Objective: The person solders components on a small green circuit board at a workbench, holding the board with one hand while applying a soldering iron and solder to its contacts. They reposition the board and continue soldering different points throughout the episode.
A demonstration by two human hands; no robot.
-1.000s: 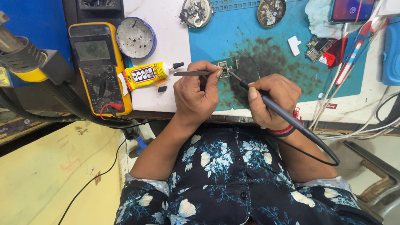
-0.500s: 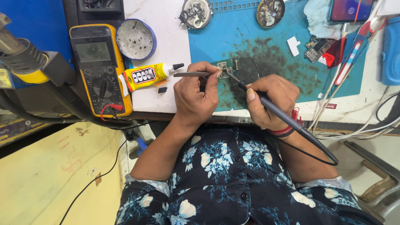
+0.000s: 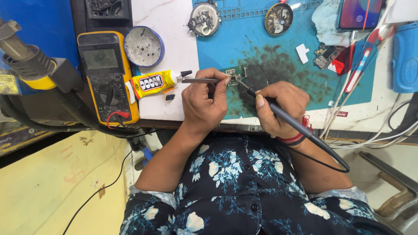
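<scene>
The left hand (image 3: 203, 102) pinched tweezers (image 3: 200, 80) on the small green circuit board (image 3: 235, 75) just beyond its fingertips; the right hand (image 3: 278, 109) gripped a soldering iron (image 3: 283, 115), tip on the board. Soldering seemed midway, unfinished.

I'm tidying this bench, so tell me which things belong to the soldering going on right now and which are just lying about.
In use:
left hand holding tweezers
right hand holding soldering iron
small green circuit board
blue work mat

Lying about:
yellow multimeter
yellow glue tube
round tin
phone
hot air nozzle
</scene>
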